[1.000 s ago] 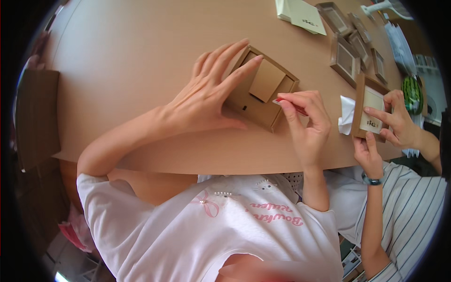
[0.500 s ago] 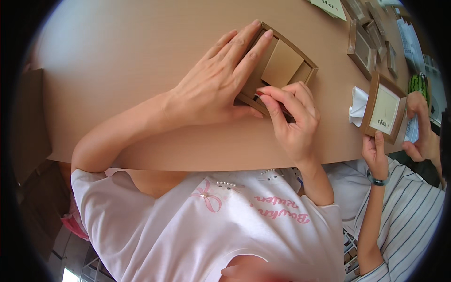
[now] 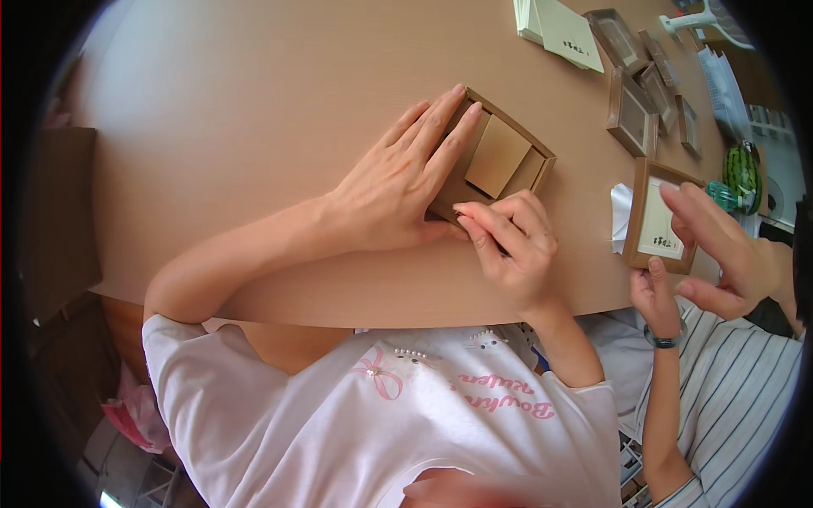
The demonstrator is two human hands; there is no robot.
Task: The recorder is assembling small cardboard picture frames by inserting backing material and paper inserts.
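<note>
Since the frame a second earlier, the right hand (image 3: 518, 241) had moved leftward, from beside the flap's lower corner to the lower left part of the brown picture frame (image 3: 518, 125), and the left hand (image 3: 385, 182) had drawn its fingers closer together. The frame lay on the wooden table (image 3: 296, 102) in front of the person, back upward, turned at a slant, with a lighter brown cardboard flap (image 3: 498, 157) on its back panel. The left hand lay flat across the frame's left side, fingers stretched out with small gaps between them, two fingertips near the top corner and the thumb by the lower edge. The right thumb and forefinger were pressed together in a pinch just beside that thumb, on a small tool (image 3: 504, 251) almost wholly covered by the fingers; its red part had shown earlier. To the right, a co-worker's left hand (image 3: 655, 296) gripped a second frame (image 3: 635, 212) with a cream card inside, while the co-worker's right hand (image 3: 732, 254), which had been touching that frame, was now raised with fingers apart. Crumpled white paper (image 3: 621, 218) lay beside it. Farther off were several more frames (image 3: 633, 114) and a stack of cream cards (image 3: 566, 38).
</note>
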